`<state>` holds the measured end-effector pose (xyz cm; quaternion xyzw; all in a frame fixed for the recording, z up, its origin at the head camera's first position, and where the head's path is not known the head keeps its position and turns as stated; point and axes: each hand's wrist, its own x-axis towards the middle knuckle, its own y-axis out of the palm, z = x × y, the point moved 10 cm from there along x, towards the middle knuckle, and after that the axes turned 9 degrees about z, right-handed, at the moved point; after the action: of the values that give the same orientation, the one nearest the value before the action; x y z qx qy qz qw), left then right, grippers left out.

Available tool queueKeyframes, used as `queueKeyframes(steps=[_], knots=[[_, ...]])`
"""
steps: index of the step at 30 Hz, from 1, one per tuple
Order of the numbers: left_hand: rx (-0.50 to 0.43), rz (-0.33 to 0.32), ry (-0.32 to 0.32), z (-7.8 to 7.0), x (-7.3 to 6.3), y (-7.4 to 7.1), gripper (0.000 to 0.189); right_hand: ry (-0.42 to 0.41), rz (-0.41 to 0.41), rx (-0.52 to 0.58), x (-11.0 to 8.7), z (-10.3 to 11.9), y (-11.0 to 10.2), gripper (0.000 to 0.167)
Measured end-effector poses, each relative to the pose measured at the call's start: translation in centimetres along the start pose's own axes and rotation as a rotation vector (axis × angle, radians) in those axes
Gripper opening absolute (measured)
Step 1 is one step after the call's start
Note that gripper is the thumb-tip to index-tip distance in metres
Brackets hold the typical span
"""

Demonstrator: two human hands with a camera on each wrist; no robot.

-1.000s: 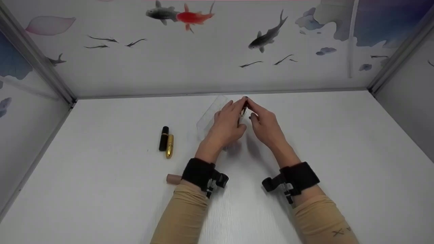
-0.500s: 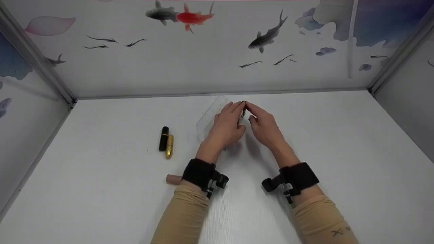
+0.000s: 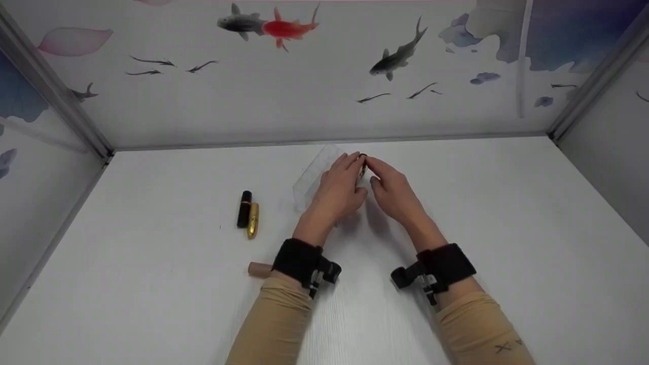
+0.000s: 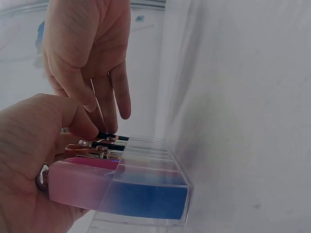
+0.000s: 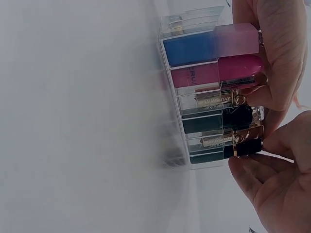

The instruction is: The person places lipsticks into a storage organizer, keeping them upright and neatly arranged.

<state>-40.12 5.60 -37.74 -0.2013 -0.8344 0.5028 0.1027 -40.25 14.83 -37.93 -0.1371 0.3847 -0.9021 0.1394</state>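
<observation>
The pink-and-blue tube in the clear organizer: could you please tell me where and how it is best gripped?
I would probably pinch the tube by its frosted pink end, coming from the open side of the organizer: that end juts past the rim, while the blue end sits inside a slot. The left hand is right beside it.
</observation>
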Motion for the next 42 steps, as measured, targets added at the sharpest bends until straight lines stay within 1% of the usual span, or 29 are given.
queueKeyframes(steps=[2, 8, 14, 23, 27, 30, 34, 37, 40, 42], knots=[[-0.003, -0.028, -0.002, 0.0, -0.1, -0.2, 0.061, 0.004, -0.015, -0.006, -0.2, 0.2, -0.3, 0.047], [-0.029, -0.147, 0.002, -0.2, -0.9, -1.5, 0.056, 0.022, -0.08, -0.008, -0.9, 0.6, -1.5, 0.045], [-0.016, -0.211, -0.004, -0.7, -1.8, -2.4, 0.05, 0.022, -0.104, 0.006, -1.5, 1.6, -2.1, 0.044], [0.004, -0.294, -0.023, -0.8, -3.5, -4.2, 0.044, -0.043, -0.139, 0.007, -2.8, 4.5, -2.7, 0.042], [0.006, -0.345, -0.002, -1.1, -4.7, -5.5, 0.037, -0.092, -0.159, 0.016, -3.3, 5.8, -3.2, 0.04], [0.006, -0.349, 0.005, -1.1, -5.7, -6.4, 0.035, -0.131, -0.177, 0.027, -3.8, 6.8, -3.4, 0.038], [0.0, -0.308, -0.042, -0.1, -7.1, -7.2, 0.034, -0.166, -0.171, 0.014, -4.3, 8.3, -3.1, 0.037], [-0.003, -0.286, -0.065, 0.9, -8.4, -7.9, 0.033, -0.192, -0.148, -0.009, -4.6, 9.5, -2.6, 0.035], [-0.006, -0.272, -0.057, 1.5, -9.7, -8.7, 0.031, -0.224, -0.11, -0.029, -4.9, 10.7, -1.8, 0.032], [-0.013, -0.251, -0.048, 2.0, -10.6, -9.0, 0.031, -0.253, -0.069, -0.039, -5.2, 11.5, -1.0, 0.029]])
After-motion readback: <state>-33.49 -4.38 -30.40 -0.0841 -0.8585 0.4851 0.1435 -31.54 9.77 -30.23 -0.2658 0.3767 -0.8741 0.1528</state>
